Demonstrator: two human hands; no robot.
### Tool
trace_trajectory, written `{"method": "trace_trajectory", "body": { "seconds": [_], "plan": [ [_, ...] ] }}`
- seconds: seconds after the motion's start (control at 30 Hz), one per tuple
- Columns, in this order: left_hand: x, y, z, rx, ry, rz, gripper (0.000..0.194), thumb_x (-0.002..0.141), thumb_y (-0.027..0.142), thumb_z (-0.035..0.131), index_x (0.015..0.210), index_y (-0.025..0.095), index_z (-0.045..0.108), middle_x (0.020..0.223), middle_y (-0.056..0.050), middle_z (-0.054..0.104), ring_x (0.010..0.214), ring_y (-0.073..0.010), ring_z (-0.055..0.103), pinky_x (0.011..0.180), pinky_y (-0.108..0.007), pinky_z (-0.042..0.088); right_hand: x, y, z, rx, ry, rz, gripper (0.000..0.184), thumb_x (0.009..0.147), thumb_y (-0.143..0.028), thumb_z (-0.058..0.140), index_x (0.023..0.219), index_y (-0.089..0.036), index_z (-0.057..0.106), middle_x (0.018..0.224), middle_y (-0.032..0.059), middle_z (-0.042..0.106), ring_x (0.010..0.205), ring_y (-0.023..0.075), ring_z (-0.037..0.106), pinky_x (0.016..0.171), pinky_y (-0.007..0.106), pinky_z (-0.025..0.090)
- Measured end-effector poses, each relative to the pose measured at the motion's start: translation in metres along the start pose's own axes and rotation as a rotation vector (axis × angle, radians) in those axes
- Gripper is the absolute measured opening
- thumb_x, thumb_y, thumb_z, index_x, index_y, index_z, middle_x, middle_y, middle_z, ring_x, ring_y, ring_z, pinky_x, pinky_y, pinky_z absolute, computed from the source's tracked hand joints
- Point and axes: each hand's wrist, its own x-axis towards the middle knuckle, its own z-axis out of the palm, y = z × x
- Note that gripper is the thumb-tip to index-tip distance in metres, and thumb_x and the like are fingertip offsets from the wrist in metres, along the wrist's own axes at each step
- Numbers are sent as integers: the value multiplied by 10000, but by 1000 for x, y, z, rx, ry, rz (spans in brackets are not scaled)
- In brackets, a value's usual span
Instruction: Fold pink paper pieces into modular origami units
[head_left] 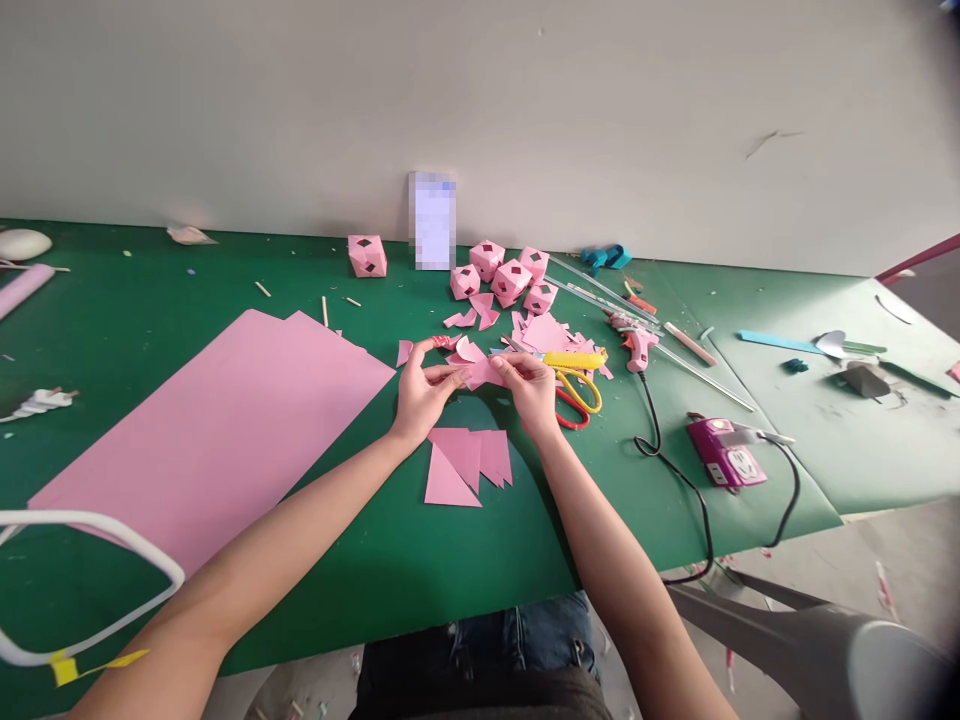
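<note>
Between my two hands is a small piece of pink paper, held just above the green table. My left hand pinches its left side, and a red-and-white wrap shows on one finger. On the right side, my right hand grips the paper between thumb and fingers. Just below lie several cut pink paper triangles. Scissors with yellow and red handles and a yellow-handled cutter rest beside my right hand. Pink scraps are heaped beyond it.
Large pink sheets cover the left of the table. Folded pink paper shapes cluster at the back near a phone leaning on the wall. A pink glue gun, its cord and a purple power socket lie to the right.
</note>
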Motion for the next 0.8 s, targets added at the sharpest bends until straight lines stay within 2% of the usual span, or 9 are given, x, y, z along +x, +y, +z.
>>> {"method": "trace_trajectory", "body": {
  "seconds": [0.2,0.3,0.4,0.47,0.57,0.7,0.8],
  "plan": [
    [-4,5,2,14,-35,57,926,749,440,910,1511,219,434,858,-21,797,817,-224,789,851,-370,647,2,-1,-1,51,12,53,232,740,-455,864,806,-235,827,853,33,801,815,208,674,754,339,530],
    [-5,4,3,25,-28,85,864,790,467,875,1505,222,456,1022,-69,808,848,-227,793,856,-378,658,2,-1,-1,72,6,53,221,741,-449,869,801,-241,828,845,26,796,806,198,662,753,332,521],
    [-4,2,3,25,-30,115,805,823,491,842,1488,224,475,1142,-104,791,985,-265,791,850,-380,666,2,-1,-1,76,-11,54,213,745,-446,872,803,-245,830,850,24,794,826,199,663,772,332,520],
    [-3,1,3,11,-33,118,791,841,497,825,1491,226,466,1140,-109,788,1071,-288,775,858,-384,665,2,-1,-2,74,-13,62,221,741,-451,874,800,-243,828,853,24,791,828,200,663,779,333,521],
    [-2,-1,1,-3,-31,99,758,878,512,784,1492,226,444,1070,-99,792,1023,-277,783,867,-399,658,2,-4,-2,98,14,80,242,725,-462,883,788,-237,820,843,20,780,803,188,653,761,323,519],
    [-2,-5,1,13,-136,76,859,790,528,858,1465,218,428,1011,-86,778,965,-270,778,862,-410,652,-1,-10,1,122,26,112,287,716,-494,887,773,-227,802,815,14,756,743,166,623,704,306,507],
    [-3,-7,2,100,-192,104,842,740,527,891,1410,220,484,1176,-124,747,1020,-280,764,867,-405,645,-6,-12,6,95,-45,113,308,721,-510,885,755,-220,787,776,13,732,720,161,609,689,304,508]
  ]
}}
